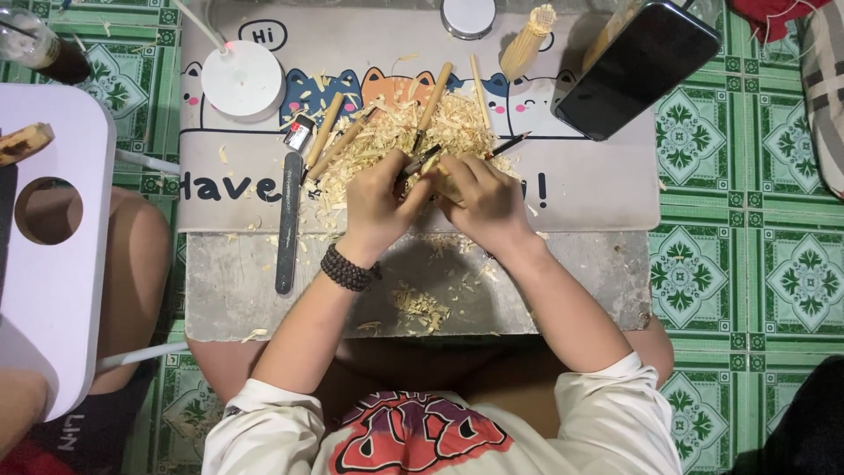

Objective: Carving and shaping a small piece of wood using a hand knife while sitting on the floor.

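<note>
A long dark file [287, 222] lies at the mat's [598, 189] left side, within reach; next come loose wooden sticks [323, 130] on a heap of shavings [387, 141]; the left hand [378, 207] closes around a dark knife [420, 161], blade angled up-right; the right hand [485, 200] grips a small wooden piece, mostly hidden, steadying it over the heap so shavings fall there; a phone [637, 69] overhangs the mat's right edge, bare mat below it.

The person wears a cream short-sleeved shirt [607, 422] with a red-and-purple print and a dark beaded bracelet [345, 269].
</note>
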